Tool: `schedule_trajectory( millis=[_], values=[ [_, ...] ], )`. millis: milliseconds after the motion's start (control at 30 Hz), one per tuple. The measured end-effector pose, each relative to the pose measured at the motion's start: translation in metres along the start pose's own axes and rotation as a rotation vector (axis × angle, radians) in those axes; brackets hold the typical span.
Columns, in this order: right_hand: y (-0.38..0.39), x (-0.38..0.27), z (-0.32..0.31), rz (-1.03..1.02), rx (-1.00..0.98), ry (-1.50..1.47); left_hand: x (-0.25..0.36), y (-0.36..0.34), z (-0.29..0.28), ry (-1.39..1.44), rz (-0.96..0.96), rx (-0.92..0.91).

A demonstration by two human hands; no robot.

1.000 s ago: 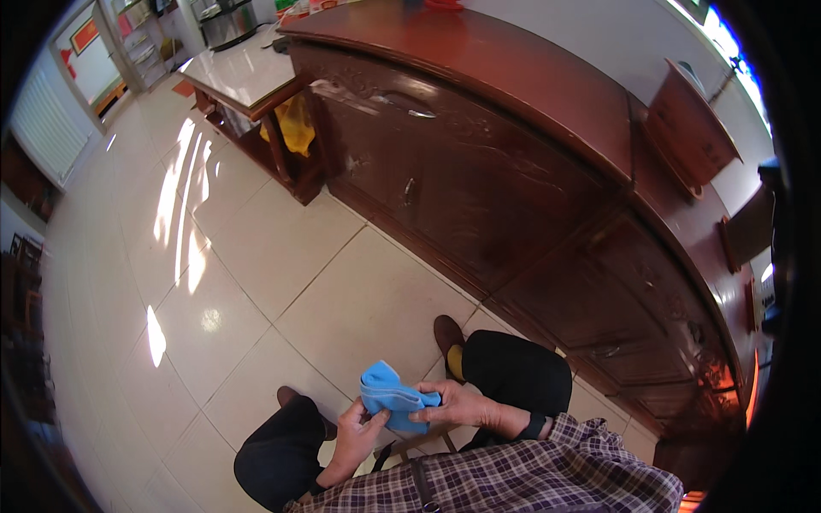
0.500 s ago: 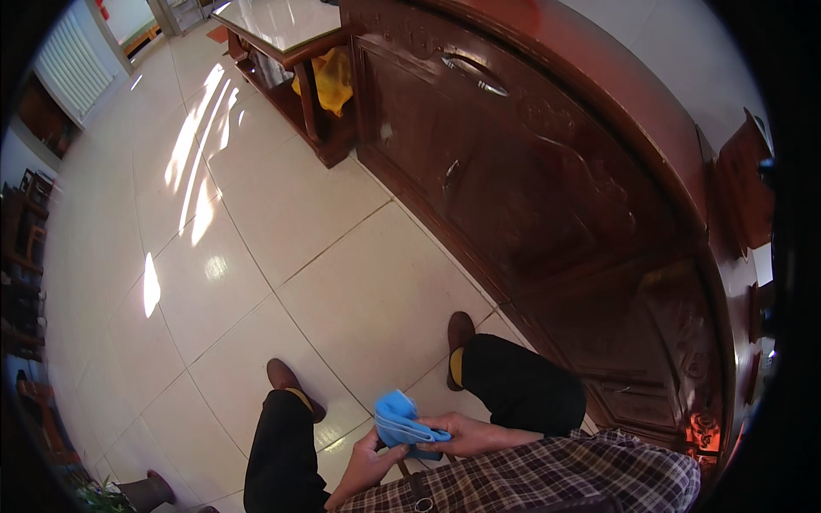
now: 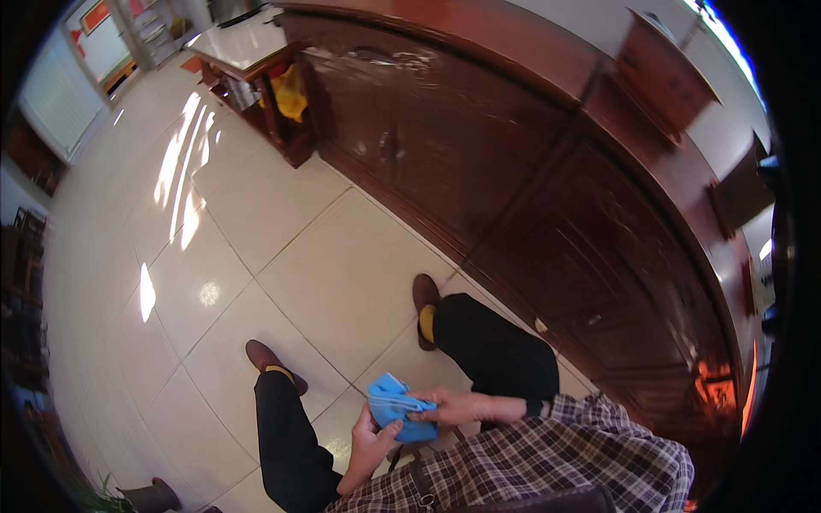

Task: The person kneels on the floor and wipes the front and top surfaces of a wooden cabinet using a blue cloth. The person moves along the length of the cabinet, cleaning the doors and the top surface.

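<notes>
A folded blue cloth [image 3: 391,394] with pale edges is held in front of my plaid shirt. My left hand [image 3: 374,441] pinches it from the lower left, thumb on its front. My right hand [image 3: 449,407] grips it from the right, with some fingertips hidden in the folds. Both hands are low in the view, between my dark-trousered legs, above the tiled floor [image 3: 312,265].
A dark-red carved wooden cabinet [image 3: 505,179] runs along the right, with planters [image 3: 663,73] on top. A side table [image 3: 244,43] with a yellow bag [image 3: 289,94] adjoins it. A potted plant [image 3: 145,494] stands at lower left; dark furniture [image 3: 26,282] lines the left edge.
My left leg has stretched forward since a second ago, its shoe farther out. The view shifted toward the cabinet's front, then partly back. Both hands still hold the cloth, with slightly altered folds.
</notes>
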State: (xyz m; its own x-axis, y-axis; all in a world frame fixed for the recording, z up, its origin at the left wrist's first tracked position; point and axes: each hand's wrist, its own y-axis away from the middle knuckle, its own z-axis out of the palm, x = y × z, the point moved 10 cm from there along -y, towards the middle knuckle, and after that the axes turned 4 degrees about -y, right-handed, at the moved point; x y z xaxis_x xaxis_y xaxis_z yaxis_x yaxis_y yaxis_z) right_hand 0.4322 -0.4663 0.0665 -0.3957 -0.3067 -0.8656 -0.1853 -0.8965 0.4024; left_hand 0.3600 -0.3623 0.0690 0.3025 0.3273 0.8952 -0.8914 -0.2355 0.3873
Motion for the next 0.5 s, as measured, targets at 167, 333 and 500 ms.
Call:
schedule_trajectory(
  millis=[167,333,500],
  values=[
    [-0.003,-0.013,-0.001,-0.110,-0.021,-0.010,0.009,0.002,0.000,-0.013,0.097,-0.028],
    [-0.009,-0.030,-0.006,-0.233,0.027,0.072,0.004,-0.011,-0.011,-0.010,0.100,0.004],
    [-0.006,-0.038,-0.026,-0.377,0.170,0.154,0.016,-0.015,-0.012,-0.112,0.143,0.060]
  ],
)
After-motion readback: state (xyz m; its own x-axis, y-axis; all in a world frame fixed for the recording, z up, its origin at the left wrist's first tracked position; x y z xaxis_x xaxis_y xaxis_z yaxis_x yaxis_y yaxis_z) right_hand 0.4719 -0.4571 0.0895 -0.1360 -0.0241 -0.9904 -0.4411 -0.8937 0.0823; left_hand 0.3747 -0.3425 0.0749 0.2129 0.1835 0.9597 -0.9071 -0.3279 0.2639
